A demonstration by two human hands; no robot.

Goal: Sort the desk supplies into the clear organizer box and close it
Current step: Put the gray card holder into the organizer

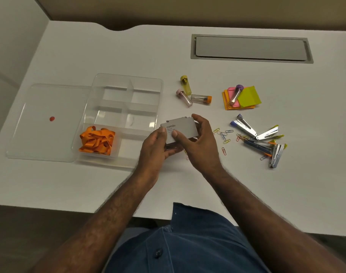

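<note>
Right now I've got both hands clamped on the grey stamp pad (179,132): left hand (158,147) under its near-left corner with thumb on the lid, right hand (197,138) wrapped over the right edge, thumb on top. Pad is held just off the desk, tilted, right beside the organizer box (126,115) at 9 o'clock from it.

Box is open, its lid (47,123) lying flat further out at 9 o'clock, touching the box. Only the near-left compartment is filled, with orange rubber bands (97,139); other compartments look empty.

Step in hand, as I read it: placing the stamp pad. Next move calls for carrying it toward 9–10 o'clock and lowering it flat into a compartment wide enough; near-right one looks the likeliest fit.

Left to sort: small tubes (189,94) at 12 o'clock, sticky notes (245,99) at 1–2 o'clock with another tube on top, paper clips (224,134) and staplers (262,138) at 3 o'clock.
</note>
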